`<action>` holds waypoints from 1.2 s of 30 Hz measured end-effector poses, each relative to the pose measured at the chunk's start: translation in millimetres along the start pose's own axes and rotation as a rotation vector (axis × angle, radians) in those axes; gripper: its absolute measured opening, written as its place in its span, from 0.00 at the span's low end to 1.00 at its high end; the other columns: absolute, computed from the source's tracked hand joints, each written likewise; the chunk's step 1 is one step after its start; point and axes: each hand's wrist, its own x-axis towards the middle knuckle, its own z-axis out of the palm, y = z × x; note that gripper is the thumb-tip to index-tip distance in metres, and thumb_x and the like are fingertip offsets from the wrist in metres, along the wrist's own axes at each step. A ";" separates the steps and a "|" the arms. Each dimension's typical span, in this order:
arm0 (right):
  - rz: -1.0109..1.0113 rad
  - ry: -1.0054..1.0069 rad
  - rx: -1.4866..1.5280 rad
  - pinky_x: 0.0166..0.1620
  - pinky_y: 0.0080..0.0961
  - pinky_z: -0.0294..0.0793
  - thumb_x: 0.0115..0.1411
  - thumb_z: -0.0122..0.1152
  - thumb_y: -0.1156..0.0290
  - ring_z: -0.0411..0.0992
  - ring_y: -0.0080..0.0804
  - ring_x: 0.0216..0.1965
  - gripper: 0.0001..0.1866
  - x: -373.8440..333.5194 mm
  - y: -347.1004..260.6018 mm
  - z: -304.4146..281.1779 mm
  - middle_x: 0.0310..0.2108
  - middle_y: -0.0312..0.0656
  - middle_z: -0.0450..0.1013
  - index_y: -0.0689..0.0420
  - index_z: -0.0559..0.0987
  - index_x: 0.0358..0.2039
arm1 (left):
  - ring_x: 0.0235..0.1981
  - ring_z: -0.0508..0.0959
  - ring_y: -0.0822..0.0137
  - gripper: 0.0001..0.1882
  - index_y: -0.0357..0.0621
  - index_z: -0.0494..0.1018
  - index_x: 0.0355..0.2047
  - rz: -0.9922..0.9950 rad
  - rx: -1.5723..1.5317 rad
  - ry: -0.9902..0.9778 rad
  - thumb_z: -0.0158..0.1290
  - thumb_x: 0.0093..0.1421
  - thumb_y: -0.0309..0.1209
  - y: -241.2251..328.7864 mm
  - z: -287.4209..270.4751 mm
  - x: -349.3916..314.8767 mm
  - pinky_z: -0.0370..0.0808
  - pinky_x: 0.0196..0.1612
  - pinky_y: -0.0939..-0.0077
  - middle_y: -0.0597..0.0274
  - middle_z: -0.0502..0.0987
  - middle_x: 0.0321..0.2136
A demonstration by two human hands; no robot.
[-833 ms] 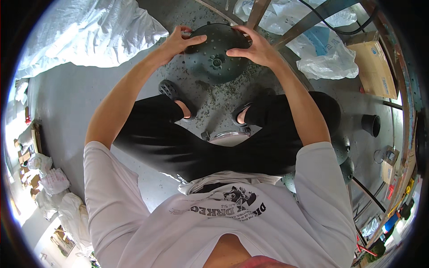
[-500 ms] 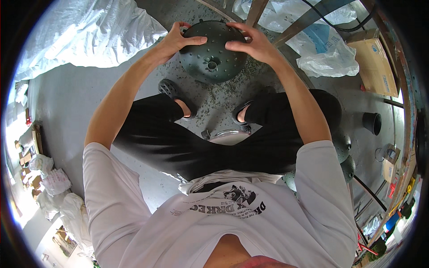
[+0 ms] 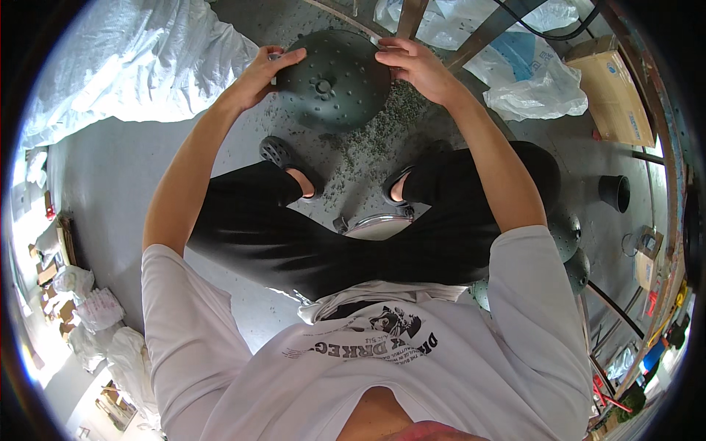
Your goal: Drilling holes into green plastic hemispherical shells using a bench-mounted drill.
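Observation:
Up ahead, above the floor between my feet, is a dark green round plastic dome [image 3: 334, 77] dotted with small knobs, with a raised round opening near its middle. My left hand [image 3: 259, 75] grips its left edge, thumb lying over the top and fingers mostly hidden behind the rim. At the right edge, my right hand [image 3: 421, 70] holds on with the fingertips, the thumb tucked beside the rim. The dome's underside is out of sight.
Dark green crumbs [image 3: 393, 121] litter the floor between my clogs. A large white plastic sack [image 3: 147, 66] lies to the left. Metal frame legs [image 3: 471, 48], clear plastic bags [image 3: 540, 84] and a cardboard box [image 3: 614, 92] stand right. A black bucket [image 3: 614, 192] and more green domes [image 3: 573, 272] are nearer.
The dome has shifted left and tipped, so its central opening sits higher and farther left. My right thumb has come off the top face to the edge; my left hand has moved left.

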 end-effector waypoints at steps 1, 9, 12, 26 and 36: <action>0.000 0.006 0.000 0.53 0.30 0.71 0.57 0.67 0.53 0.72 0.32 0.51 0.38 -1.6 -0.4 -0.9 0.52 0.47 0.71 0.67 0.68 0.60 | 0.59 0.65 0.51 0.60 0.29 0.48 0.63 0.005 -0.059 -0.001 0.66 0.47 0.59 0.9 -0.8 0.5 0.65 0.58 0.50 0.38 0.63 0.55; -0.098 0.003 -0.399 0.49 0.27 0.70 0.55 0.70 0.51 0.71 0.31 0.50 0.42 -3.4 -5.7 11.0 0.55 0.47 0.69 0.64 0.66 0.62 | 0.60 0.63 0.51 0.57 0.32 0.48 0.64 -0.070 0.006 -0.061 0.63 0.50 0.60 -9.3 6.1 -0.5 0.64 0.58 0.49 0.39 0.61 0.57; -0.102 0.039 -0.410 0.48 0.26 0.71 0.54 0.70 0.49 0.72 0.31 0.49 0.41 -2.2 1.9 5.9 0.53 0.46 0.71 0.64 0.68 0.61 | 0.58 0.64 0.54 0.56 0.34 0.49 0.64 -0.091 -0.002 -0.086 0.63 0.50 0.60 -6.7 8.3 -2.7 0.65 0.57 0.52 0.41 0.61 0.56; -0.087 0.140 -0.449 0.40 0.21 0.70 0.62 0.62 0.50 0.71 0.22 0.41 0.27 -5.4 -0.8 7.5 0.49 0.35 0.74 0.53 0.76 0.56 | 0.59 0.66 0.57 0.50 0.58 0.52 0.67 0.282 0.175 -0.255 0.70 0.49 0.42 -16.3 -7.2 -27.8 0.69 0.55 0.63 0.50 0.55 0.66; -0.272 -0.037 -0.311 0.60 0.25 0.61 0.68 0.55 0.66 0.62 0.27 0.64 0.15 -16.2 -15.1 15.9 0.67 0.43 0.60 0.45 0.79 0.54 | 0.58 0.68 0.61 0.48 0.61 0.53 0.68 0.189 0.007 -0.299 0.68 0.52 0.42 -21.2 -19.9 -29.0 0.70 0.53 0.68 0.52 0.54 0.66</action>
